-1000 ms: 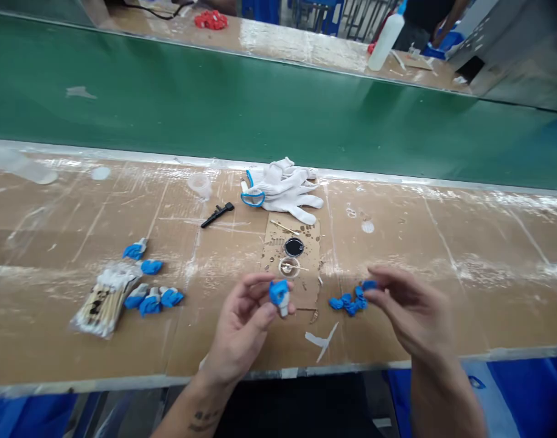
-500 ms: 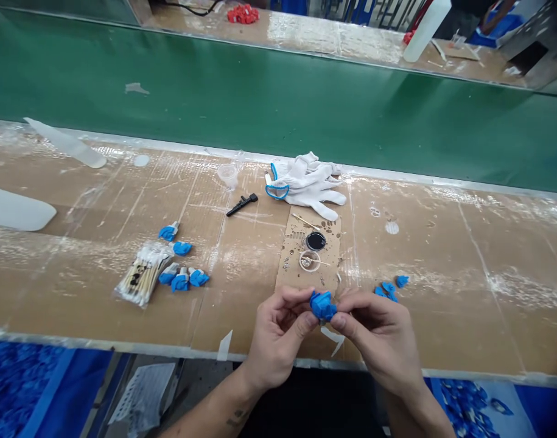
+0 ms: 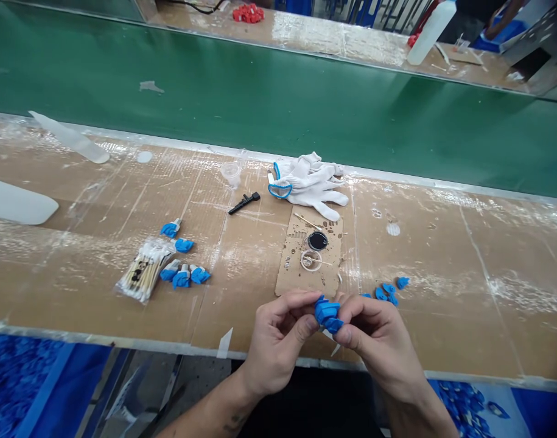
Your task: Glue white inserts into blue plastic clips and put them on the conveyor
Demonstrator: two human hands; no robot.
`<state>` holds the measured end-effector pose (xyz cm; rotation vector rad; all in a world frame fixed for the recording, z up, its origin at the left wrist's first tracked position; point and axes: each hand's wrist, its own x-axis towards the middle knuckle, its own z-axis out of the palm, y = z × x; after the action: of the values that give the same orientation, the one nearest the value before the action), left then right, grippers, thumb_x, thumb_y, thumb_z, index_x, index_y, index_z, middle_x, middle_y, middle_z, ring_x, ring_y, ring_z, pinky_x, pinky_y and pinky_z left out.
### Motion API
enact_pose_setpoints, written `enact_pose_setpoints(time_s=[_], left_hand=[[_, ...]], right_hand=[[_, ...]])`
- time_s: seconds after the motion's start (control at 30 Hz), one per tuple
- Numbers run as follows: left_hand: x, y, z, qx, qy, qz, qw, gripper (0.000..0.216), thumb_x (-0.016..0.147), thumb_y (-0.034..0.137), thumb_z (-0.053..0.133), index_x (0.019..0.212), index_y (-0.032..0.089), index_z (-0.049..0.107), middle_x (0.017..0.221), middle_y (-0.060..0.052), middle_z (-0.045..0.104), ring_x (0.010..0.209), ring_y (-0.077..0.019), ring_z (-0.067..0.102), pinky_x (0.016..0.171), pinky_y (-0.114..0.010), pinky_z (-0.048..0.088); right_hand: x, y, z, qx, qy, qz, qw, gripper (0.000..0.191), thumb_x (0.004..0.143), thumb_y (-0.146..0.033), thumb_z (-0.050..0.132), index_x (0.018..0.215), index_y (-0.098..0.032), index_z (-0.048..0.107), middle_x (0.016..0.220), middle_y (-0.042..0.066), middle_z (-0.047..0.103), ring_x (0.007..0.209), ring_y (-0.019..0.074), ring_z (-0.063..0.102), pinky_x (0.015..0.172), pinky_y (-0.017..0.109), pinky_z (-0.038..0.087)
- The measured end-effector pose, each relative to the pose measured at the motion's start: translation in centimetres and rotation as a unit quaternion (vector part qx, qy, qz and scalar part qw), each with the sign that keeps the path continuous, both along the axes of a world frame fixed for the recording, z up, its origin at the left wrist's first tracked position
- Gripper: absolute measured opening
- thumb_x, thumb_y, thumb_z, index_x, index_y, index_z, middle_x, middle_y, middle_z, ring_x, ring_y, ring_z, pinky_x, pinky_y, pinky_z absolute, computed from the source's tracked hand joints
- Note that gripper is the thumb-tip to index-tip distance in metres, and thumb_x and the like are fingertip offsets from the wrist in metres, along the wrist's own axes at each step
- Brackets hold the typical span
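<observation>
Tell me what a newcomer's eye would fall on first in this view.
Probably the bright blue piece pinched between the fingertips of the left hand and the right hand, close to the table's near edge. Next might come the dark round container on the spotted cardboard beyond the hands, then the white gloves with blue trim, near the wide green band.

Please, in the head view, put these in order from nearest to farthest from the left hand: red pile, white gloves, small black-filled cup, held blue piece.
From the left hand:
1. Blue piece: at its fingertips.
2. Black-filled cup: ahead, on the cardboard piece.
3. White gloves: just beyond the cup.
4. Red pile: far back, across the green surface.
</observation>
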<state>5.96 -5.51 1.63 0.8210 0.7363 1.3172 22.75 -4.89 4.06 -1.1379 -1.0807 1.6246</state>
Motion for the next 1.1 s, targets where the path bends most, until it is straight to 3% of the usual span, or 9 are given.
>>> enact_pose_setpoints(time_s=[0.3, 0.37, 0.47, 0.57, 0.67, 0.83, 0.93, 1.03, 1.1], left_hand=[[-0.3, -0.4, 0.3, 0.046, 0.081, 0.039, 0.995, 0.020, 0.097, 0.017, 0.073, 0.111, 0.025, 0.083, 0.103, -0.005, 0.080, 0.093, -0.0136, 0.078, 0.081, -0.017, 0.063], [-0.5, -0.5, 0.3, 0.074, 0.105, 0.038, 0.991, 0.025, 0.096, 0.013, 0.072, 0.115, 0.027, 0.082, 0.105, -0.005, 0.080, 0.095, -0.0140, 0.078, 0.084, -0.019, 0.063], [-0.7, -0.6, 0.5, 0.125, 0.125, 0.038, 0.984, 0.035, 0.094, 0.009, 0.072, 0.122, 0.028, 0.079, 0.106, -0.005, 0.079, 0.096, -0.0146, 0.077, 0.085, -0.021, 0.063], [-0.8, -0.7, 0.7, 0.163, 0.140, 0.043, 0.976, 0.039, 0.092, 0.005, 0.072, 0.123, 0.027, 0.079, 0.100, -0.005, 0.078, 0.091, -0.0141, 0.076, 0.081, -0.021, 0.063], [-1.1, -0.7, 1.1, 0.168, 0.134, 0.039, 0.976, 0.037, 0.093, 0.005, 0.071, 0.122, 0.027, 0.080, 0.095, -0.005, 0.076, 0.085, -0.0134, 0.074, 0.074, -0.020, 0.062], [-1.9, -0.6, 1.6, 0.121, 0.085, -0.021, 0.989, 0.028, 0.093, 0.012, 0.075, 0.115, 0.028, 0.080, 0.093, -0.005, 0.079, 0.082, -0.0150, 0.076, 0.072, -0.022, 0.063], [-1.7, -0.6, 1.8, 0.019, 0.020, -0.053, 0.998, 0.012, 0.090, 0.016, 0.080, 0.097, 0.023, 0.074, 0.084, -0.001, 0.079, 0.072, -0.0106, 0.073, 0.066, -0.017, 0.059], [-1.0, -0.8, 1.7, -0.067, -0.026, -0.074, 0.995, 0.030, 0.085, 0.025, 0.088, 0.089, 0.021, 0.058, 0.079, 0.000, 0.077, 0.063, -0.0086, 0.071, 0.059, -0.014, 0.055], [-1.3, -0.9, 1.3, -0.069, 0.014, -0.049, 0.996, 0.033, 0.086, 0.030, 0.087, 0.093, 0.022, 0.056, 0.086, -0.002, 0.079, 0.065, -0.0101, 0.071, 0.060, -0.016, 0.056]], right_hand=[[-0.1, -0.4, 0.1, 0.060, -0.116, -0.039, 0.991, 0.025, 0.082, -0.028, 0.087, 0.071, -0.022, 0.065, 0.064, -0.004, 0.057, 0.060, 0.0112, 0.048, 0.055, 0.022, 0.040], [-0.2, -0.7, 0.2, 0.097, -0.125, -0.061, 0.985, 0.015, 0.084, -0.023, 0.083, 0.091, -0.025, 0.070, 0.078, -0.003, 0.062, 0.064, 0.0115, 0.053, 0.057, 0.021, 0.046], [-0.4, -1.1, 0.5, 0.183, -0.142, -0.018, 0.973, 0.039, 0.093, -0.019, 0.071, 0.130, -0.032, 0.068, 0.114, 0.005, 0.068, 0.089, 0.0166, 0.067, 0.076, 0.026, 0.058], [-0.5, -1.6, 0.7, 0.237, -0.157, 0.038, 0.958, 0.039, 0.100, -0.021, 0.063, 0.137, -0.032, 0.067, 0.125, 0.007, 0.068, 0.112, 0.0217, 0.068, 0.092, 0.029, 0.059], [-0.5, -1.9, 0.5, 0.249, -0.139, 0.026, 0.958, 0.034, 0.103, -0.026, 0.061, 0.137, -0.031, 0.067, 0.123, 0.007, 0.070, 0.113, 0.0208, 0.068, 0.094, 0.028, 0.060], [-0.5, -0.9, -0.3, 0.256, -0.100, 0.036, 0.961, 0.053, 0.090, -0.058, 0.076, 0.138, -0.036, 0.069, 0.117, 0.007, 0.073, 0.103, 0.0237, 0.071, 0.086, 0.033, 0.062], [-0.9, -0.4, -0.2, 0.290, -0.116, 0.040, 0.949, 0.044, 0.087, -0.054, 0.082, 0.127, -0.037, 0.074, 0.110, 0.006, 0.076, 0.097, 0.0244, 0.071, 0.085, 0.038, 0.060], [-0.6, -1.2, 0.2, 0.310, -0.120, 0.035, 0.943, 0.029, 0.092, -0.048, 0.079, 0.117, -0.034, 0.074, 0.095, 0.005, 0.078, 0.083, 0.0244, 0.072, 0.081, 0.042, 0.059], [0.8, -2.3, 0.0, 0.315, -0.169, 0.012, 0.934, 0.025, 0.094, -0.047, 0.077, 0.115, -0.034, 0.073, 0.088, 0.006, 0.078, 0.078, 0.0268, 0.072, 0.079, 0.045, 0.059]])
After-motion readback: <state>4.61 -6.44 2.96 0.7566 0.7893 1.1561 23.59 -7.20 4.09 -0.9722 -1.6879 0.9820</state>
